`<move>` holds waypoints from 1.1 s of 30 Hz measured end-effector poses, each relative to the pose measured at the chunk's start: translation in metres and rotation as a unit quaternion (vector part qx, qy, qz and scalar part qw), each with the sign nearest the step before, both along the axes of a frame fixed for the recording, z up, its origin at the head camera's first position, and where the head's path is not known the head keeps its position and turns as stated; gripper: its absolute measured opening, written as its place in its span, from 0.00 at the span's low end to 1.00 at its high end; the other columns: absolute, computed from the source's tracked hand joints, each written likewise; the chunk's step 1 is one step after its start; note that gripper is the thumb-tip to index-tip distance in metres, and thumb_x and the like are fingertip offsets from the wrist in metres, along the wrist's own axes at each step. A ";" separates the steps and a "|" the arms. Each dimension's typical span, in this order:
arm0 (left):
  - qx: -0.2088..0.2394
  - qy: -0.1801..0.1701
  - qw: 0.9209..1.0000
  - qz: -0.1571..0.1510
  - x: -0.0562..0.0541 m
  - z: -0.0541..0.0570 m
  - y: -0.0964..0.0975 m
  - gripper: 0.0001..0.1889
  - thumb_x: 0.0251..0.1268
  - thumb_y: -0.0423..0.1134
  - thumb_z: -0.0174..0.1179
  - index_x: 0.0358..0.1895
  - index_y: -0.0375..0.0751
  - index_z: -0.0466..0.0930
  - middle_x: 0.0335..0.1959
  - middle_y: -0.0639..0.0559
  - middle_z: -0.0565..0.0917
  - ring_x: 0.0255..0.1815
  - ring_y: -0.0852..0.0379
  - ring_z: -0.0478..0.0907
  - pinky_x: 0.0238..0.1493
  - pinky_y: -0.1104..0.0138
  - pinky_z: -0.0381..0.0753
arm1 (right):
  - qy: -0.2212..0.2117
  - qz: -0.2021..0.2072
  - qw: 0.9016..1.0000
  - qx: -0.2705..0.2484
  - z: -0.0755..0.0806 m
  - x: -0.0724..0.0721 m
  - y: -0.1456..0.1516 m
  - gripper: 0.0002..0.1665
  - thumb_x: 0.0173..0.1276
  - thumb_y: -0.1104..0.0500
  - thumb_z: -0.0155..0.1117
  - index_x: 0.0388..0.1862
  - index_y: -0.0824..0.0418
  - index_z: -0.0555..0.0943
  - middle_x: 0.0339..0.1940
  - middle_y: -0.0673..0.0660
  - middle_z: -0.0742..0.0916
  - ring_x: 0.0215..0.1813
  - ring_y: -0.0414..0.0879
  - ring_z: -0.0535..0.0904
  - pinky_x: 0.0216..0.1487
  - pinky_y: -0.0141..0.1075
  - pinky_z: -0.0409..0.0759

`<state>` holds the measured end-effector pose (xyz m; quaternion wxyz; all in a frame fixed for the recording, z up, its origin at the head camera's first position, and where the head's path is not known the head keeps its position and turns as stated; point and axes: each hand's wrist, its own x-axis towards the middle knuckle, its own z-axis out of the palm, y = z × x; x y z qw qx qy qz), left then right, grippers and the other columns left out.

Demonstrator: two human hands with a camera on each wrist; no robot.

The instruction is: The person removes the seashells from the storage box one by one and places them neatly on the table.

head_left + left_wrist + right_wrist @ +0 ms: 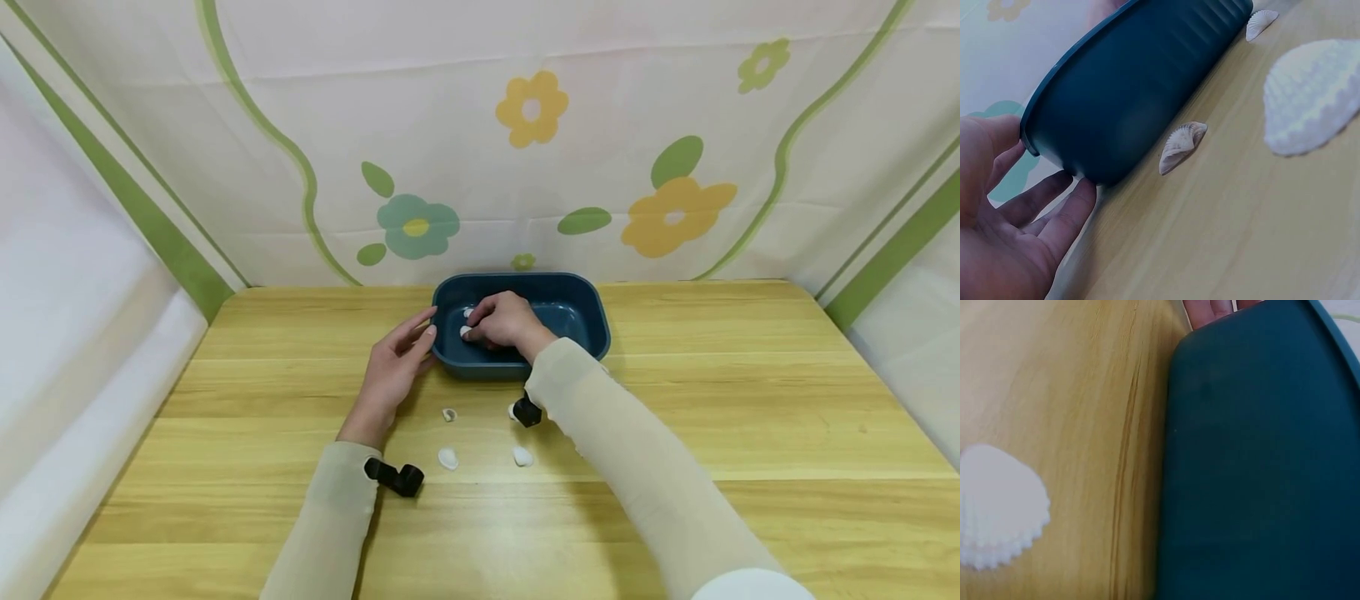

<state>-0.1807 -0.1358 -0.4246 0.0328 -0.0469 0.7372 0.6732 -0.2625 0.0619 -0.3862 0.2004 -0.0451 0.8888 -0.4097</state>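
Note:
A dark blue plastic basin (592, 333) stands at the table's far edge. Inside it, near the left end, my right hand (506, 321) pinches a white seashell (466, 332) between thumb and fingers. Another seashell (468, 312) lies just behind, partly covered by the fingers. My left hand (392, 371) rests against the basin's left end with fingers fairly straight; in the left wrist view its fingertips (1087, 190) touch the lower outer wall, the thumb at the rim. From the right wrist, the basin wall (1260, 462) hides the right hand.
In front of the basin, several seashells lie on the wooden table (247, 417): a small brownish one (1182, 147), a white one (447, 458), another white one (522, 456), and one (512, 412) partly behind the right wrist camera. A flowered curtain (465, 100) hangs behind.

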 end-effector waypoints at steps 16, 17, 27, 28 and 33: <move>0.008 0.002 1.000 0.001 0.000 0.001 0.000 0.21 0.84 0.50 0.59 0.75 0.63 0.79 0.73 0.49 0.80 0.70 0.50 0.81 0.70 0.57 0.85 | 0.036 0.043 0.998 0.018 -0.002 0.000 -0.001 0.11 0.72 0.55 0.77 0.51 0.54 0.88 0.43 0.56 0.87 0.34 0.48 0.84 0.38 0.36 0.83; 0.008 0.002 1.000 0.001 0.000 0.001 0.000 0.21 0.84 0.50 0.59 0.75 0.63 0.79 0.73 0.49 0.80 0.70 0.50 0.81 0.70 0.57 0.85 | 0.037 0.043 0.998 0.018 -0.003 0.000 -0.001 0.11 0.72 0.55 0.77 0.50 0.54 0.88 0.42 0.56 0.87 0.34 0.48 0.84 0.38 0.36 0.83; 0.006 0.003 1.000 0.000 0.000 0.001 -0.001 0.22 0.84 0.51 0.59 0.75 0.64 0.79 0.75 0.49 0.79 0.72 0.50 0.80 0.70 0.57 0.85 | 0.040 0.049 0.998 -0.010 -0.004 0.000 0.000 0.11 0.71 0.58 0.76 0.50 0.55 0.89 0.35 0.55 0.89 0.32 0.49 0.84 0.36 0.37 0.84; 0.006 0.004 1.000 -0.001 0.000 0.001 -0.001 0.22 0.84 0.51 0.59 0.75 0.64 0.79 0.75 0.49 0.79 0.72 0.50 0.80 0.70 0.57 0.85 | 0.040 0.048 0.998 -0.013 -0.004 0.000 0.000 0.11 0.71 0.58 0.76 0.50 0.55 0.89 0.35 0.55 0.89 0.32 0.49 0.84 0.37 0.37 0.84; 0.008 0.004 1.000 -0.002 0.000 0.000 -0.001 0.22 0.84 0.51 0.59 0.76 0.63 0.78 0.75 0.48 0.79 0.72 0.50 0.80 0.70 0.57 0.85 | 0.036 0.040 0.998 -0.028 -0.005 0.000 -0.001 0.09 0.73 0.58 0.74 0.50 0.56 0.90 0.40 0.56 0.90 0.35 0.48 0.85 0.39 0.36 0.85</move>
